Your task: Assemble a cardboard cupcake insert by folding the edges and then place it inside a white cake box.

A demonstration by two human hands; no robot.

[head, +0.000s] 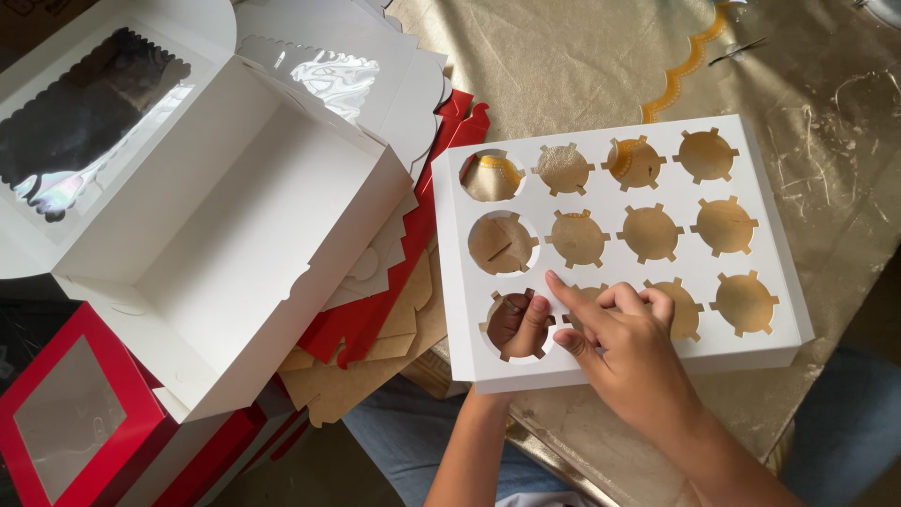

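My fingers (527, 317) of the left hand (518, 327) come up from below through the bottom-left hole of the white card insert (619, 249), curled together and gripping the hole's right edge. My right hand (631, 349) lies on top of the insert just beside that hole, forefinger stretched out and pressing on the card between two holes, thumb pointing left, the other fingers folded in; it pinches nothing.

The insert is a flat white tray with twelve round, notched holes in three rows. It sits tilted on the desk (582, 66), which is covered in a gold, crinkled cloth, and its near edge hangs over the desk's edge above my lap.

To the left stands an open white box (235, 244) with its windowed lid (89, 122) thrown back. Between the box and the insert lie flat red cards (394, 272) and brown cards (375, 361) in a loose pile. At the bottom left is a red box with a clear window (70, 413).
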